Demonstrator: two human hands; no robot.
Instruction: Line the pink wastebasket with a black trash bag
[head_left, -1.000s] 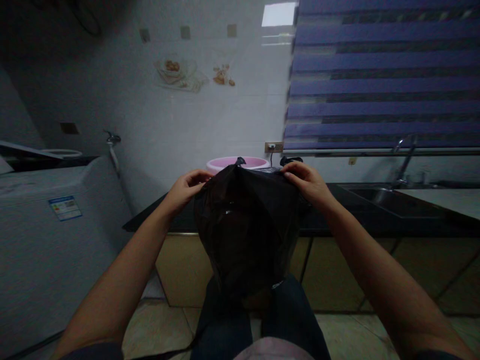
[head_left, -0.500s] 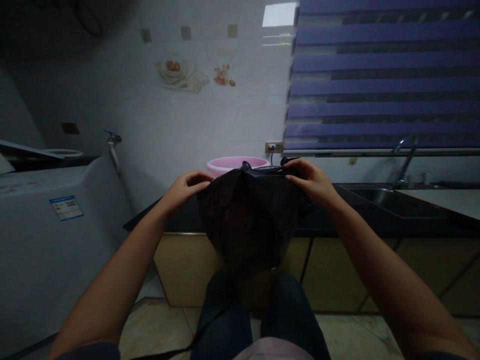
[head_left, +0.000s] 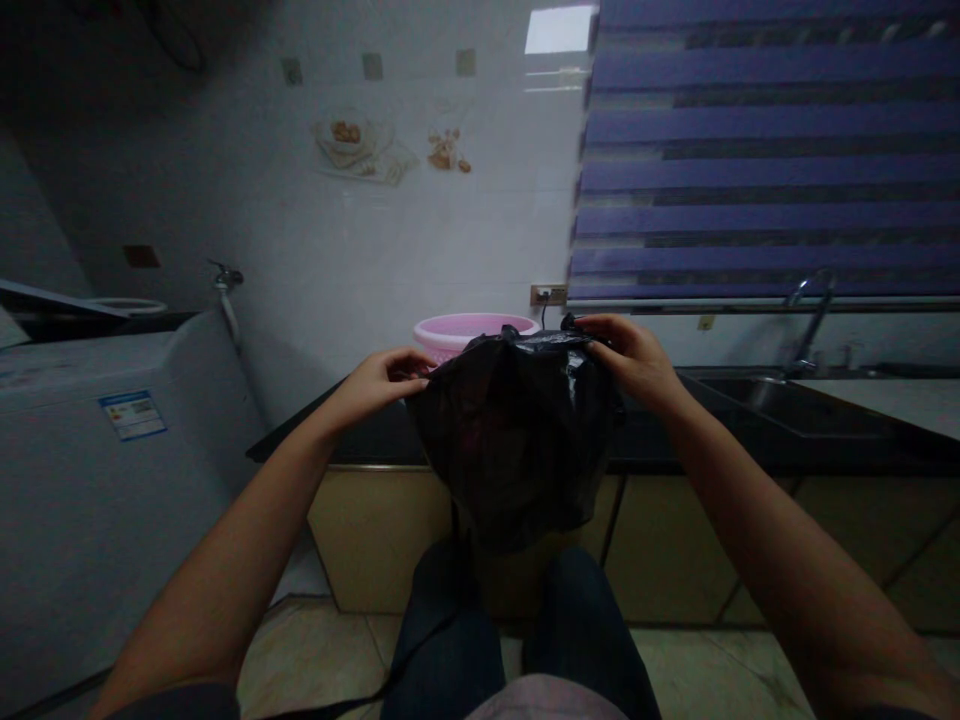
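A black plastic bag hangs between my two hands in front of the counter edge, its lower part drooping above my knees. My left hand pinches the bag's upper left corner between thumb and fingers. On the other side, my right hand grips the gathered upper right edge, where a dark bunch of plastic sticks up by the fingertips. Behind the bag stands a pink plastic basket with a pale rim; the bag hides its lower right part. What the bag contains, if anything, cannot be made out.
The black countertop runs along the tiled wall above yellowish cabinets. At the right are a sink and a curved faucet. A white washing machine stands at the left. A plugged-in socket is behind the bag.
The bag has shifted slightly to the right and its folds have changed shape. My left hand has moved a little to the right with it, my right hand slightly too.
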